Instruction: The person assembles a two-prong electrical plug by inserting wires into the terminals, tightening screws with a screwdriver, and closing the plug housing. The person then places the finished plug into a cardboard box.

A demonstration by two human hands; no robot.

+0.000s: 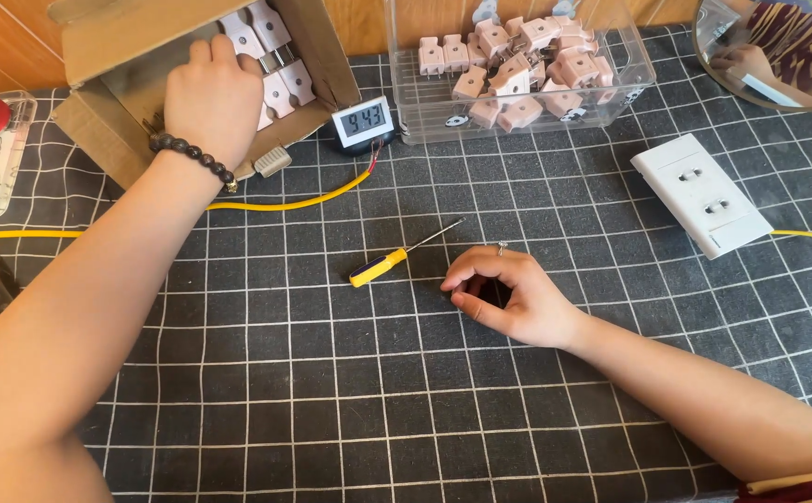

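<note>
My left hand (210,98), with a dark bead bracelet at the wrist, reaches into an open cardboard box (108,112) of white plug parts (280,79); its fingertips are hidden inside, so I cannot tell whether it grips one. My right hand (504,293) rests on the dark gridded mat with fingers loosely curled, a ring on one finger, holding nothing visible. A small screwdriver (396,258) with a yellow and blue handle lies just left of my right hand.
A clear plastic bin (611,88) at the back holds several pinkish plug bodies. A small digital meter (362,121) sits beside it. A white two-socket outlet strip (702,196) with yellow cable lies right. A yellow wire (303,202) crosses left. A round mirror (778,47) stands far right.
</note>
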